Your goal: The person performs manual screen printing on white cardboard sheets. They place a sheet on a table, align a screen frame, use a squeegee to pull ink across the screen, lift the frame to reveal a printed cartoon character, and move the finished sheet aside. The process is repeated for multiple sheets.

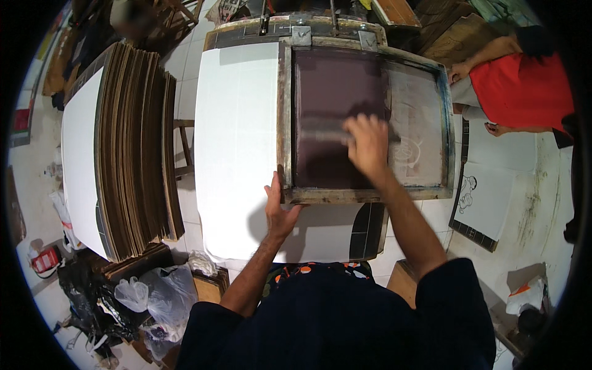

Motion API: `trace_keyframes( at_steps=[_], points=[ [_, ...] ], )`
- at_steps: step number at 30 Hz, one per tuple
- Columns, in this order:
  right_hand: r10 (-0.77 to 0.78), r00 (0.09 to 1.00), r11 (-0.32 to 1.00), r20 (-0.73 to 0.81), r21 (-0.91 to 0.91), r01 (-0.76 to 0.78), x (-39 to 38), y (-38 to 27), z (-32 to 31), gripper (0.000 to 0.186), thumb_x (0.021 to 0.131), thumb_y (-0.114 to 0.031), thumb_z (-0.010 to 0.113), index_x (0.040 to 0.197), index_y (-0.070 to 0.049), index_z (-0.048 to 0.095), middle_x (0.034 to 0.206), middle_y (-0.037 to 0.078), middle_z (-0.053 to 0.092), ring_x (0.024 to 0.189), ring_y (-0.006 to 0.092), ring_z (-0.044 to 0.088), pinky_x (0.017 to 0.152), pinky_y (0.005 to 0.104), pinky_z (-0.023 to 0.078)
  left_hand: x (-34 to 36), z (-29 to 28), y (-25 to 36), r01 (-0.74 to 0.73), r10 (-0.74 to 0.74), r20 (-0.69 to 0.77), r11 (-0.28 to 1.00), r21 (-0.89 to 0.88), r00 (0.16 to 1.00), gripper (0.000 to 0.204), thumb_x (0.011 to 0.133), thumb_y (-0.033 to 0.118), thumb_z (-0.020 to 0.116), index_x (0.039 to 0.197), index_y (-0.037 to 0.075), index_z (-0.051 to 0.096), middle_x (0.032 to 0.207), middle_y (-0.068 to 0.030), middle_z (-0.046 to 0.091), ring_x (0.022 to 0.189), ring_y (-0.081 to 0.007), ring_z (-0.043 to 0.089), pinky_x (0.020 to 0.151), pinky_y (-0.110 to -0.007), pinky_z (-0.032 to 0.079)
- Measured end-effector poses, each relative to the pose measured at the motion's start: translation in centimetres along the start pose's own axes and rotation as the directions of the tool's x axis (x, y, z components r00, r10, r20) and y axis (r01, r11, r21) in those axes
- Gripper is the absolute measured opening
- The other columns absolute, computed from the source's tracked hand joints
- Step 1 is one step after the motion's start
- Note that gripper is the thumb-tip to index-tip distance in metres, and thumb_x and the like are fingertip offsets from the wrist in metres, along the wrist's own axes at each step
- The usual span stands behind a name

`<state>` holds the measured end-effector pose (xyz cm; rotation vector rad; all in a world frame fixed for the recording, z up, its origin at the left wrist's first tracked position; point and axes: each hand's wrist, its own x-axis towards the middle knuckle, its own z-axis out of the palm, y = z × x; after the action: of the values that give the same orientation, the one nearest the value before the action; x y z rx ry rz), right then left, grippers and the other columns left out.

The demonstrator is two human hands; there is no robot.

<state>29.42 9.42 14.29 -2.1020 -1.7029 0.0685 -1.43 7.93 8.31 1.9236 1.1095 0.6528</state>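
Note:
A wooden-framed printing screen (364,196) lies over a white sheet (237,148) on a board. Its dark purple-brown mesh area (339,80) fills the left part, and a pale area with a faint drawing (414,123) is at the right. My right hand (369,145) is closed on a squeegee (320,134), blurred by motion, which lies across the dark mesh. My left hand (282,213) rests against the frame's near left corner, fingers spread, index finger along the left side and thumb toward the lower edge.
Metal hinge clamps (301,36) hold the screen's far edge. A tall stack of boards (132,148) stands at left, near plastic bags (157,296). At right, another person's hand (459,72) is near the frame, beside a red cloth (524,92) and a board with a printed sheet (484,200).

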Motion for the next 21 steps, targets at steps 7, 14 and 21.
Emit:
trace_keyframes(
  at_steps=[7, 14, 21],
  points=[
    [0.079, 0.997, 0.997, 0.002, 0.015, -0.079, -13.3, -8.3, -4.8, 0.050, 0.073, -0.004, 0.078, 0.121, -0.013, 0.072, 0.114, 0.005, 0.065, 0.112, 0.0281, 0.061, 0.104, 0.0464, 0.042, 1.1, -0.9, 2.2, -0.064, 0.063, -0.040, 0.998, -0.023, 0.997, 0.111, 0.079, -0.003, 0.087, 0.168, -0.002, 0.020, 0.157, -0.0303, 0.049, 0.143, -0.0353, 0.055, 0.114, -0.042, 0.052],
    [-0.182, 0.885, 0.961, -0.428, -0.268, 0.068, -5.7, -9.2, -13.9, 0.056, 0.077, -0.054, 0.091, 0.110, -0.013, 0.071, 0.098, 0.007, 0.069, 0.095, 0.0286, 0.066, 0.088, 0.0457, 0.046, 5.6, -8.5, 15.6, -0.135, 0.079, -0.156, 0.910, -0.391, 0.985, 0.124, 0.073, 0.010, 0.099, 0.169, 0.000, 0.021, 0.147, -0.0288, 0.060, 0.128, -0.0310, 0.066, 0.109, -0.041, 0.055],
    [-0.093, 0.892, 0.941, -0.442, -0.332, -0.067, 7.1, -9.8, -26.9, 0.058, 0.082, -0.071, 0.079, 0.082, -0.013, 0.071, 0.075, 0.007, 0.070, 0.071, 0.0195, 0.068, 0.069, 0.0381, 0.054, 11.7, -21.6, 14.2, -0.481, 0.440, -0.292, 0.873, -0.084, 0.849, 0.098, 0.085, 0.022, 0.094, 0.162, -0.001, 0.038, 0.142, -0.0276, 0.065, 0.117, -0.0284, 0.072, 0.099, -0.040, 0.059]
  ],
)
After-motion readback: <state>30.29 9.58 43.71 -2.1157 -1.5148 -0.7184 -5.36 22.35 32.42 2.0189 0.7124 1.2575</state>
